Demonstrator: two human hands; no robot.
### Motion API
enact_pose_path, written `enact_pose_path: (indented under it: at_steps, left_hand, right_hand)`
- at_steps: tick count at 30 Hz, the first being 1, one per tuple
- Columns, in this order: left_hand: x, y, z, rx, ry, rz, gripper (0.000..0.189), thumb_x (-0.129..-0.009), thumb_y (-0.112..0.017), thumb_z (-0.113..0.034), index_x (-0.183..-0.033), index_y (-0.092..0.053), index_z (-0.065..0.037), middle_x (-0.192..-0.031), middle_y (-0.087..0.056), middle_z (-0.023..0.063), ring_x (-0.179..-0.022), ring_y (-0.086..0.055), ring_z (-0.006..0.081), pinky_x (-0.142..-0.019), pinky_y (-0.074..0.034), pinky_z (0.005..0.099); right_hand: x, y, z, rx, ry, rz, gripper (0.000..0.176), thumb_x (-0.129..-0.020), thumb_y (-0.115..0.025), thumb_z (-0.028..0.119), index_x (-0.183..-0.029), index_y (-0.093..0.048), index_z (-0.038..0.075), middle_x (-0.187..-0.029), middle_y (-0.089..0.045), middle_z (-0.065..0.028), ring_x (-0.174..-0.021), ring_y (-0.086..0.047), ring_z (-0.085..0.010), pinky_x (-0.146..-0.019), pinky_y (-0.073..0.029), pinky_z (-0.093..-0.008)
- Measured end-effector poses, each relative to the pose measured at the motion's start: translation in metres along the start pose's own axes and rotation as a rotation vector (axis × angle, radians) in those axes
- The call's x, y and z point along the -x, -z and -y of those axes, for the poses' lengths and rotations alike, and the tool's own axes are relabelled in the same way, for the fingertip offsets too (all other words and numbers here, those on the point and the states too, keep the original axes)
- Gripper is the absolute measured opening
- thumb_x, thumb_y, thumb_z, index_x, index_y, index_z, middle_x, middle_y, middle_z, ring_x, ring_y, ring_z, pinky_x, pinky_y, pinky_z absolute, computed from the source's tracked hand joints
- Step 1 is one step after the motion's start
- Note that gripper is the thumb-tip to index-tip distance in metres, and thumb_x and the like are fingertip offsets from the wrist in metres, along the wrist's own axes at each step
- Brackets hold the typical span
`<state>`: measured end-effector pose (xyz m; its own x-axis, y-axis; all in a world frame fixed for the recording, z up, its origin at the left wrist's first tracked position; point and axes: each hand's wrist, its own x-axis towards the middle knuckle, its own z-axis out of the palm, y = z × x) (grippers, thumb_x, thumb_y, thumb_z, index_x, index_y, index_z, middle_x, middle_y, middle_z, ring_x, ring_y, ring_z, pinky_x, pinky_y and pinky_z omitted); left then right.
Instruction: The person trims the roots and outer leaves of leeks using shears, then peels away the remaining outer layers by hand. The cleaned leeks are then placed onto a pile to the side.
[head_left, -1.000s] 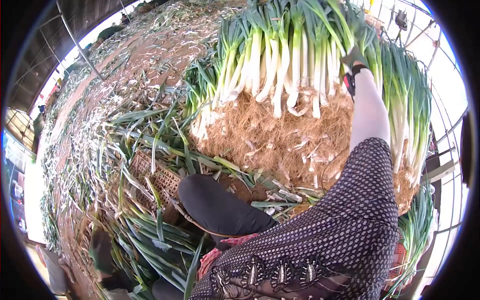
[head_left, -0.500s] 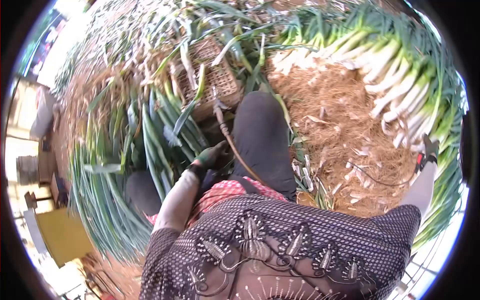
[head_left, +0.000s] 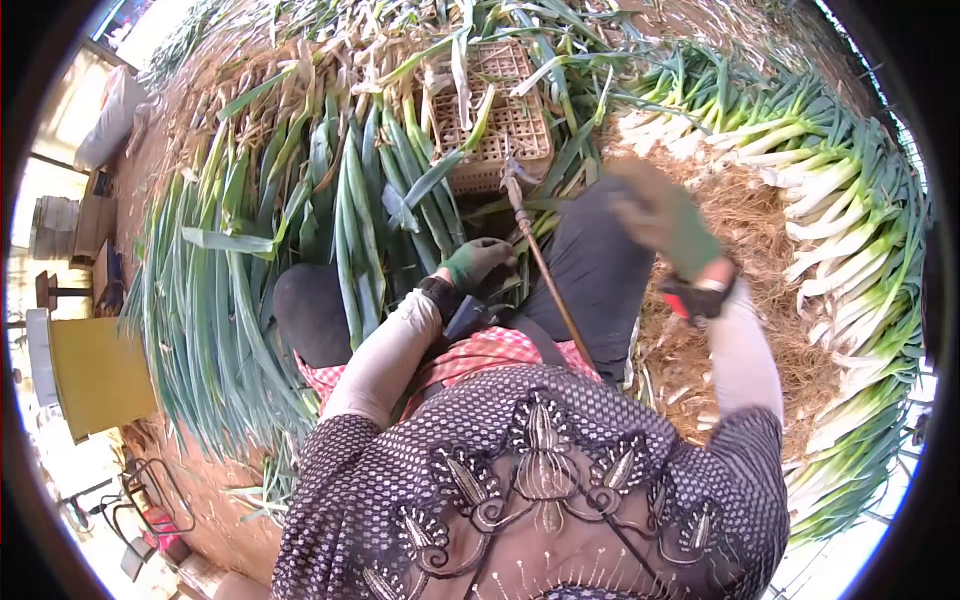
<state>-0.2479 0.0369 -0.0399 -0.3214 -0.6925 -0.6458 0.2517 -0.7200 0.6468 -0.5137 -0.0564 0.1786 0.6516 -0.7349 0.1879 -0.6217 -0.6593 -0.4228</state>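
Observation:
My left hand point(head_left: 482, 266), in a green and dark glove, is over my lap with its fingers bent together; I see nothing in them. Just right of it, a thin brown hose point(head_left: 546, 268) with a metal nozzle point(head_left: 513, 172) slants up past my knee. My right hand point(head_left: 665, 218), gloved in green and smeared by motion, is above my right knee; its fingers cannot be made out. Untrimmed leeks point(head_left: 350, 215) with long green leaves lie in a heap to the left. White-stalked leeks point(head_left: 830, 235) lie in a curved row to the right.
An upturned plastic crate point(head_left: 500, 110) stands ahead, with leaves across it. Brown root trimmings point(head_left: 745, 290) pile up between my knee and the leek row. A yellow box-like panel point(head_left: 100, 370) stands at the far left, beside a metal frame point(head_left: 160, 490).
My right hand has come from the white leek row on the right back towards my knee. My left hand stays near my lap by the hose. The view has shifted.

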Motion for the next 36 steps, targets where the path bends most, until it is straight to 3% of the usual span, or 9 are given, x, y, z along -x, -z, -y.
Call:
enact_pose_path:
  at_steps: [2, 8, 12, 19, 22, 26, 30, 32, 36]
  left_hand:
    - [0.010, 0.026, 0.013, -0.054, -0.117, -0.166, 0.031, -0.093, -0.064, -0.027, -0.113, -0.063, -0.003, -0.095, -0.069, 0.0054, -0.080, -0.065, 0.0139, -0.070, -0.053, 0.0267]
    - [0.090, 0.084, 0.000, 0.341, -0.639, -0.610, 0.025, -0.090, -0.069, -0.018, -0.108, -0.062, -0.003, -0.088, -0.066, 0.0035, -0.069, -0.058, 0.0092, -0.061, -0.047, 0.0242]
    - [0.117, 0.134, 0.003, 0.364, -0.728, -0.940, 0.027, -0.090, -0.068, -0.017, -0.109, -0.057, -0.002, -0.085, -0.060, 0.0017, -0.071, -0.055, 0.0084, -0.064, -0.047, 0.0246]
    - [0.133, 0.104, -0.005, 0.064, -0.867, -1.117, 0.044, -0.087, -0.072, -0.015, -0.123, -0.052, 0.001, -0.096, -0.062, 0.0036, -0.083, -0.058, 0.0113, -0.076, -0.048, 0.0254]
    - [0.164, 0.140, -0.007, -0.243, -0.663, -1.246, 0.042, -0.087, -0.072, -0.017, -0.121, -0.055, 0.001, -0.103, -0.063, 0.0049, -0.094, -0.059, 0.0132, -0.085, -0.048, 0.0281]
    - [0.186, 0.170, -0.008, -0.407, -0.189, -1.033, 0.075, -0.084, -0.070, -0.047, -0.128, -0.051, 0.012, -0.121, -0.062, 0.0224, -0.111, -0.059, 0.0268, -0.097, -0.044, 0.0336]
    - [0.168, 0.170, -0.014, -0.406, 0.005, -0.876, 0.077, -0.078, -0.069, -0.057, -0.123, -0.054, 0.005, -0.093, -0.070, 0.0185, -0.085, -0.068, 0.0260, -0.077, -0.052, 0.0382]
    - [0.152, 0.188, 0.004, -0.533, 0.031, -0.862, 0.087, -0.077, -0.064, -0.065, -0.123, -0.050, 0.008, -0.113, -0.061, 0.0335, -0.104, -0.063, 0.0434, -0.090, -0.049, 0.0469]
    - [0.152, 0.189, -0.007, -0.594, 0.151, -0.910, 0.098, -0.076, -0.061, -0.070, -0.130, -0.045, 0.011, -0.124, -0.055, 0.0366, -0.118, -0.056, 0.0463, -0.099, -0.045, 0.0463]
  right_hand:
    - [-0.026, -0.067, 0.044, -0.411, -0.074, 0.396, 0.038, -0.090, -0.064, 0.026, -0.122, -0.060, 0.007, -0.106, -0.067, -0.0158, -0.097, -0.066, -0.0300, -0.082, -0.052, -0.0390]
    - [-0.041, -0.261, 0.090, -0.254, -0.242, 0.717, 0.050, -0.087, -0.058, 0.039, -0.116, -0.060, 0.000, -0.112, -0.064, -0.0281, -0.108, -0.062, -0.0429, -0.092, -0.048, -0.0456]
    - [-0.052, -0.335, 0.058, -0.599, -0.689, 0.115, 0.042, -0.085, -0.057, 0.038, -0.091, -0.067, -0.003, -0.095, -0.067, -0.0279, -0.097, -0.065, -0.0426, -0.083, -0.051, -0.0467]
    - [-0.083, -0.441, -0.051, -0.448, -1.011, -0.012, 0.049, -0.086, -0.048, 0.041, -0.086, -0.070, -0.003, -0.090, -0.068, -0.0265, -0.093, -0.065, -0.0459, -0.083, -0.049, -0.0478]
    - [-0.105, -0.449, -0.048, -0.443, -1.120, 0.009, 0.052, -0.086, -0.051, 0.043, -0.100, -0.068, -0.005, -0.103, -0.068, -0.0265, -0.105, -0.062, -0.0427, -0.088, -0.046, -0.0461]
    - [-0.115, -0.467, -0.063, -0.246, -0.759, 0.442, 0.056, -0.096, -0.037, 0.043, -0.114, -0.064, -0.003, -0.118, -0.065, -0.0228, -0.116, -0.057, -0.0406, -0.095, -0.046, -0.0428]
    - [-0.111, -0.458, -0.026, -0.259, -0.625, 0.594, 0.055, -0.096, -0.038, 0.042, -0.114, -0.064, -0.002, -0.117, -0.065, -0.0229, -0.115, -0.058, -0.0406, -0.094, -0.046, -0.0429]
    - [-0.101, -0.454, -0.013, -0.310, -0.627, 0.623, 0.054, -0.096, -0.038, 0.042, -0.114, -0.064, -0.002, -0.117, -0.065, -0.0230, -0.115, -0.058, -0.0406, -0.094, -0.046, -0.0429]
    - [-0.106, -0.450, -0.005, -0.354, -0.622, 0.635, 0.054, -0.096, -0.039, 0.042, -0.114, -0.065, -0.002, -0.116, -0.065, -0.0231, -0.114, -0.058, -0.0406, -0.093, -0.047, -0.0430]
